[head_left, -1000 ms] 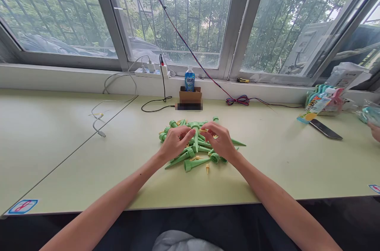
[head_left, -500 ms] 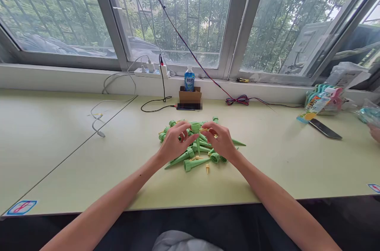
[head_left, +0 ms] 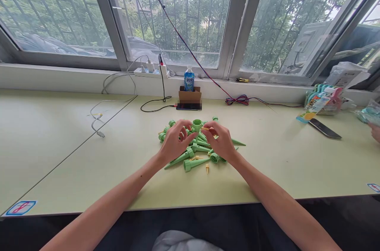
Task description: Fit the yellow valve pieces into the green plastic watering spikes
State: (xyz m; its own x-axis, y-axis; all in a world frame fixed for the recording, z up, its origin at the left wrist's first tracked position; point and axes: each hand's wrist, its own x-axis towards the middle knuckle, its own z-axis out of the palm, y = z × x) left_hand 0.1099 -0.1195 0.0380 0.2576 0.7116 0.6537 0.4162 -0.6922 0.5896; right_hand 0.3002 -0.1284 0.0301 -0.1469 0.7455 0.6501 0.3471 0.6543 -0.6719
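Between the thumb and fingers of my left hand (head_left: 175,138) is a green plastic watering spike (head_left: 196,125), its round open mouth tilted up toward me. My right hand (head_left: 221,140) is closed in a pinch on a small yellow nozzle (head_left: 204,128), close beside the spike's mouth. Under both hands lies a pile of green spikes (head_left: 194,165) with ribbed collars and long points. Several yellow nozzles are scattered among them, and one yellow nozzle (head_left: 207,168) lies at the pile's near edge. My hands hide part of the pile.
Behind the pile, a phone (head_left: 189,106) leans on a small cardboard box (head_left: 190,96), with a blue bottle (head_left: 189,79) behind. Cables run to a power strip (head_left: 145,72). At right are another phone (head_left: 324,128), a snack packet (head_left: 314,108) and another person's hand (head_left: 375,134).
The spike in my left hand has tipped, so its open mouth now faces me more. The yellow nozzle in my right fingers shows more clearly beside it.
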